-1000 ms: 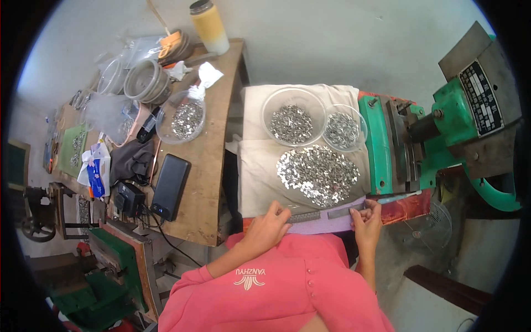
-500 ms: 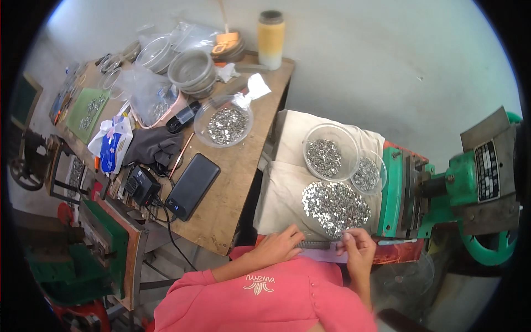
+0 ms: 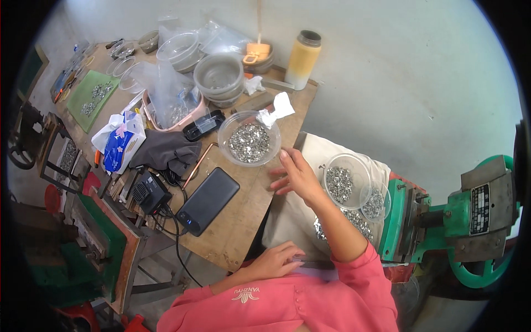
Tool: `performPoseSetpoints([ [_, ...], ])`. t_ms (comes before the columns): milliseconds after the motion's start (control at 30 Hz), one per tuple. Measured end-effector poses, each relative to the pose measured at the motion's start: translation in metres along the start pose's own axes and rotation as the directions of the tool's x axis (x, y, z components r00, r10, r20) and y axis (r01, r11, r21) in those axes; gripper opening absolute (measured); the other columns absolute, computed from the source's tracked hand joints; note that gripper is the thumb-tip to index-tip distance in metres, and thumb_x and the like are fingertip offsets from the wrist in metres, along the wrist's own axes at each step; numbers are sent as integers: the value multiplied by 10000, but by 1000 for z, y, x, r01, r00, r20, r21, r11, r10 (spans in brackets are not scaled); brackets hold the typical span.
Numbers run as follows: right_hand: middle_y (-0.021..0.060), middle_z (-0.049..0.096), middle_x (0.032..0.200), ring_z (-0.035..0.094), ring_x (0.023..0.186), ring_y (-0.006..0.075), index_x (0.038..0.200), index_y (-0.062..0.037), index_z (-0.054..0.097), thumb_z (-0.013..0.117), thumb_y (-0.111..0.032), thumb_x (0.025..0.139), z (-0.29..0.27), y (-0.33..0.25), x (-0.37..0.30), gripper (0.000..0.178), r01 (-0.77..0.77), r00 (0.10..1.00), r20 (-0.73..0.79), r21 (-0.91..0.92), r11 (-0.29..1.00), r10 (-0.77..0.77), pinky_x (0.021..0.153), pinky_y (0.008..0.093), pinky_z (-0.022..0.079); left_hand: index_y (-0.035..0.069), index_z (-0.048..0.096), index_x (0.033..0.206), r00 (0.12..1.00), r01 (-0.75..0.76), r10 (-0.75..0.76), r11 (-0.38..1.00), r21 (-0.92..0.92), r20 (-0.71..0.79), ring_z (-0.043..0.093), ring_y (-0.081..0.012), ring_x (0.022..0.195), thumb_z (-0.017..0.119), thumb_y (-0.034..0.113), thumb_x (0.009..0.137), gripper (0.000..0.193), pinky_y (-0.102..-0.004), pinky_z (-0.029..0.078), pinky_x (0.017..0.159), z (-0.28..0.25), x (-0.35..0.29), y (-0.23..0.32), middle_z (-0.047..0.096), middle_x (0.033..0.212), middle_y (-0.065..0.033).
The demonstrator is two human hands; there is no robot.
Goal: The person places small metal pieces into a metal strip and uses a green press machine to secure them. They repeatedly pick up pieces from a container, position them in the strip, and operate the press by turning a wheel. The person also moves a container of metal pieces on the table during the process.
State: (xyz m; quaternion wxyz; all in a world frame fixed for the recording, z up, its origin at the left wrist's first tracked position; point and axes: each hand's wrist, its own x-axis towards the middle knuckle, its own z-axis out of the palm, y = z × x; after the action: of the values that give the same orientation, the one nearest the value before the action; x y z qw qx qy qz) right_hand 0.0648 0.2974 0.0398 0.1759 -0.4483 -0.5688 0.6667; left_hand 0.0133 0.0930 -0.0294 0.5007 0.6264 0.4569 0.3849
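My right hand point(image 3: 297, 176) is raised over the table's right edge, fingers apart, with nothing visible in it. It is close to a clear round tub point(image 3: 223, 145) of small shiny metal pieces point(image 3: 249, 142). A crumpled white tissue point(image 3: 277, 110) hangs over the tub's rim. My left hand point(image 3: 274, 261) rests near the cloth's front edge, fingers loosely extended; what lies beneath them is hidden. On the beige cloth point(image 3: 287, 221), a loose pile of metal pieces point(image 3: 359, 224) is partly covered by my right forearm. Behind it stand a larger clear tub point(image 3: 359, 165) and a smaller one point(image 3: 387, 207), both holding such pieces.
On the wooden table point(image 3: 221, 249) lie a black power bank point(image 3: 209, 200), a cabled black device point(image 3: 148, 188), a dark cloth point(image 3: 166, 150) and a tissue pack point(image 3: 121, 145). Stacked grey bowls point(image 3: 218, 77) and a yellow-white bottle point(image 3: 304, 60) stand behind. A green machine point(image 3: 437, 221) stands at right.
My right hand has left the loose pile and moved up and left toward the tub on the table. My left hand stays near the cloth's front edge. The view has shifted slightly.
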Motion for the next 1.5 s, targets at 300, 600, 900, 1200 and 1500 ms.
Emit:
performPoseSetpoints([
  [300,233,586,1186,703,779,282,1491,-54,250,470,-410,1023,19,-11,44,628,-160,984,98,89,983,151,621,370,593,43,650,1090,1000,19,-22,989,-146,-22,662,-124,746,694,136,902,214,-254,548,670,-21,-1,13,621,996,-59],
  [600,216,569,1213,706,807,286,1522,-17,210,421,-129,962,35,-8,45,609,-85,994,79,165,983,73,680,353,595,38,673,1057,999,13,-19,983,-185,-27,645,-103,733,694,110,906,169,-241,533,665,-26,0,10,634,950,-48],
  [900,231,603,1150,715,834,312,1524,11,198,422,-121,954,33,-10,33,627,-141,989,76,199,970,128,701,365,603,14,695,999,994,-42,17,974,-224,-112,643,-91,705,686,56,907,101,-232,502,611,-35,-3,15,646,892,-52],
  [1200,250,635,1080,717,812,322,1523,47,165,386,-109,942,21,-6,12,641,-99,995,22,184,978,97,693,382,605,-57,662,1014,987,-4,-85,835,-551,-136,657,-93,675,626,-27,930,96,-227,535,587,-59,-11,30,669,837,-91],
  [1500,248,658,1014,720,789,329,1502,60,242,393,-83,928,17,-12,-4,610,-59,997,-32,161,985,65,673,386,608,-65,645,1019,914,-145,18,947,-286,-405,657,-100,640,610,-67,917,108,-220,540,561,-87,-14,48,670,795,-105],
])
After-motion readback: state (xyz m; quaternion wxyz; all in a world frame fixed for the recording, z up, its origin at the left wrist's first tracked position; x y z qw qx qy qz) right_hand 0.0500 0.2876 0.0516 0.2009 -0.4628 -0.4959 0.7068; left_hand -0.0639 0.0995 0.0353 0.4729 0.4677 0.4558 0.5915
